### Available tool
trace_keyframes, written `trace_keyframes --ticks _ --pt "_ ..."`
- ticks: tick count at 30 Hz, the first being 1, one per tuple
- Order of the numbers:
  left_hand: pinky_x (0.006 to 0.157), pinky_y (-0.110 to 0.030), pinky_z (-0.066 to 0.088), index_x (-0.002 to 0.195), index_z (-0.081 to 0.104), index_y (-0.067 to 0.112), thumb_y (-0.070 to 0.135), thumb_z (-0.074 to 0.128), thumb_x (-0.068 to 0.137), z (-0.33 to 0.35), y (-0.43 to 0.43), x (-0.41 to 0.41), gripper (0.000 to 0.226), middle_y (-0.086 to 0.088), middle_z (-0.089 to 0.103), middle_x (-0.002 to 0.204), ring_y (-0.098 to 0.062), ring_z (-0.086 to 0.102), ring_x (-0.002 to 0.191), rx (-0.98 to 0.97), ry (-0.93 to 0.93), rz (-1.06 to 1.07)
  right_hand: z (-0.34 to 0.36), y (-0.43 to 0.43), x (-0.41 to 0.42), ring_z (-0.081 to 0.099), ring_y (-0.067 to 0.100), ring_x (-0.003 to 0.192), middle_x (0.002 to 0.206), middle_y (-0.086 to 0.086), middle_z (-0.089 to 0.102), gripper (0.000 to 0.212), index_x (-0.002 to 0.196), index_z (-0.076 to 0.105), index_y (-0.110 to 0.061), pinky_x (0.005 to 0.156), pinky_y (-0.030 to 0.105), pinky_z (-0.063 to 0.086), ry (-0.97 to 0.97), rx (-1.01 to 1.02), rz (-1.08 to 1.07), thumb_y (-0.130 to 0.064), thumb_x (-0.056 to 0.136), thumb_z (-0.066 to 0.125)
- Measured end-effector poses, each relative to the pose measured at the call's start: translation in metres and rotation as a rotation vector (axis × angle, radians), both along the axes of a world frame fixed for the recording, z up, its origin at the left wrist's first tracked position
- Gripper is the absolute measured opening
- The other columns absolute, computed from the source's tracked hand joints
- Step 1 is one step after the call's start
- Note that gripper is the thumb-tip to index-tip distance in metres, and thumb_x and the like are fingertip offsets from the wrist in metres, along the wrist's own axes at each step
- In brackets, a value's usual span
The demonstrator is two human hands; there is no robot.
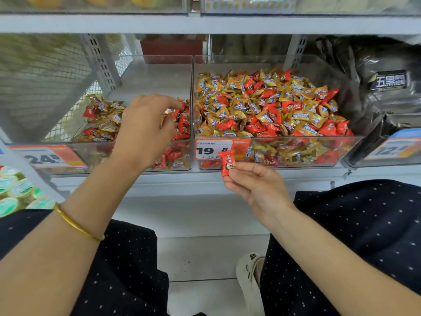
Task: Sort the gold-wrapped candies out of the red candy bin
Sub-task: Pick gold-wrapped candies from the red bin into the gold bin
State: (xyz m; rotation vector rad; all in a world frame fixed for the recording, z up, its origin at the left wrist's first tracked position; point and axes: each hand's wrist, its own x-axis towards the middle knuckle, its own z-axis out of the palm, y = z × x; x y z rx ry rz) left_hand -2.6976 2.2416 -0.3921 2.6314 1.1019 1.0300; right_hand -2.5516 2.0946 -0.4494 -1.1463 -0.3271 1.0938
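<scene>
The light is bright and even, with no hard shadows; my forearms and lap are lit flatly. The centre is sharpest: the small red-wrapped candy (228, 163) pinched in my right hand (255, 190) shows its print clearly. My left hand (145, 126) smears slightly at the fingertips. The front wall of the clear plastic bin on the right (296, 153) carries a milky sheen. The edges bend and blur: the grey wire mesh panel (45, 83), the orange-and-white price label at far left (47, 157) and everything along the top are soft.

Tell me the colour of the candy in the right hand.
The candy is red; the head view shows it.
</scene>
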Motion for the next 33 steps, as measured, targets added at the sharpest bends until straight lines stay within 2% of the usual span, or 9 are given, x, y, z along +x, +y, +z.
trace_keyframes --ticks 5,11,13,14,19,23,28,31,33 --pt "0.099 -0.034 0.034 0.114 0.064 0.014 0.006 0.049 0.088 0.001 -0.002 -0.003 0.031 -0.004 0.064 0.117 -0.025 0.049 0.116 -0.001 0.007 0.004 -0.002 -0.001 -0.01 0.071 0.023 0.061 0.065 0.016 0.069 0.014 0.082 0.056 -0.001 0.057 0.026 0.058 0.243 0.031 -0.047 0.014 0.082 0.057" --pt "0.097 -0.038 0.038 0.115 0.064 0.015 0.007 0.049 0.089 0.002 -0.005 -0.004 0.031 -0.004 0.063 0.118 -0.027 0.051 0.11 -0.02 0.01 0.008 0.009 -0.001 -0.015 0.071 0.023 0.064 0.072 0.02 0.069 0.017 0.081 0.05 -0.004 0.058 0.026 0.058 0.224 0.047 0.014 0.011 0.087 0.054" --pt "0.093 -0.042 0.043 0.115 0.064 0.016 0.007 0.048 0.089 0.004 -0.005 -0.003 0.031 -0.003 0.062 0.12 -0.027 0.053 0.101 -0.061 -0.008 0.009 0.019 0.002 -0.014 0.071 0.021 0.063 0.071 0.017 0.07 0.015 0.082 0.051 -0.004 0.057 0.025 0.058 0.14 0.053 0.053 0.009 0.088 0.054" --pt "0.094 -0.043 0.042 0.115 0.063 0.017 0.008 0.048 0.09 0.004 -0.003 -0.002 0.031 -0.002 0.062 0.12 -0.026 0.053 0.104 -0.068 -0.014 0.01 0.026 0.005 -0.013 0.07 0.019 0.062 0.07 0.015 0.071 0.014 0.082 0.052 -0.004 0.057 0.024 0.058 0.081 0.055 0.072 0.008 0.088 0.055" --pt "0.094 -0.032 0.035 0.117 0.062 0.016 0.008 0.05 0.09 0.007 0.01 0.011 0.03 -0.002 0.063 0.117 -0.025 0.049 0.114 -0.077 -0.066 0.022 0.079 0.037 0.016 0.068 0.014 0.06 0.074 0.012 0.07 0.003 0.089 0.059 -0.001 0.056 0.021 0.057 -0.152 0.062 0.036 0.002 0.089 0.057" --pt "0.097 -0.037 0.041 0.12 0.06 0.015 0.009 0.051 0.09 0.012 0.029 0.025 0.032 -0.002 0.063 0.118 -0.023 0.052 0.115 -0.133 -0.125 0.008 0.091 0.056 0.043 0.069 0.017 0.068 0.086 0.016 0.07 0.023 0.11 0.055 0.006 0.058 0.022 0.056 -0.133 -0.011 -0.013 -0.003 0.089 0.058" --pt "0.087 -0.029 0.039 0.119 0.06 0.015 0.01 0.051 0.092 0.018 0.058 0.019 0.029 0.0 0.059 0.118 -0.017 0.051 0.109 -0.194 -0.099 0.045 0.083 0.058 0.036 0.063 0.014 0.054 0.078 0.017 0.071 0.023 0.112 0.05 -0.001 0.047 0.023 0.052 -0.375 -0.016 0.129 0.002 0.09 0.056" --pt "0.079 -0.026 0.039 0.113 0.062 0.016 0.01 0.052 0.093 0.018 0.07 0.002 0.024 0.003 0.056 0.107 -0.013 0.05 0.092 -0.263 -0.106 0.084 0.095 0.086 0.018 0.06 0.014 0.051 0.082 0.019 0.069 0.02 0.109 0.053 0.001 0.045 0.022 0.051 -0.571 0.045 0.294 0.007 0.09 0.052" --pt "0.076 -0.023 0.037 0.109 0.065 0.013 0.009 0.054 0.091 0.016 0.08 -0.014 0.021 0.004 0.057 0.1 -0.012 0.052 0.09 -0.279 -0.049 0.101 0.103 0.111 -0.002 0.061 0.014 0.052 0.082 0.02 0.066 0.017 0.103 0.057 0.001 0.044 0.022 0.052 -0.726 0.072 0.434 0.009 0.09 0.05"
